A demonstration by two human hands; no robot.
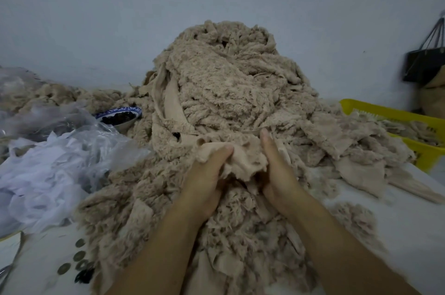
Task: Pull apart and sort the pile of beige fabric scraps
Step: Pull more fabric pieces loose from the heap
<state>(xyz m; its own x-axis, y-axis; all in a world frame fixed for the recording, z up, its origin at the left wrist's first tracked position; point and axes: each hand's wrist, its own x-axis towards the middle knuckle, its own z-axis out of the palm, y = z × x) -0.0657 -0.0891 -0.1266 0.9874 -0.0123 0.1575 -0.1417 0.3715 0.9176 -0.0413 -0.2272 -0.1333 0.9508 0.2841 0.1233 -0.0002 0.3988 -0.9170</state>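
Beige scrap (243,162) held between left hand (204,174), right hand (277,169); pile (231,82) behind.

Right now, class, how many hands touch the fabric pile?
2. The left hand grips a scrap at the front of the pile; the right hand touches that scrap, fingers hidden.

Crumpled plastic bags (43,169) lie left beside a blue-rimmed bowl (126,124); a yellow crate (426,157) sits right.

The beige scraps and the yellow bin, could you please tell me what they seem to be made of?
Beige scraps: apparently plush, fleece-like textile, fuzzy pile on one face, smooth matte backing on the other. Yellow bin: likely rigid moulded plastic, judging by its slotted wall.
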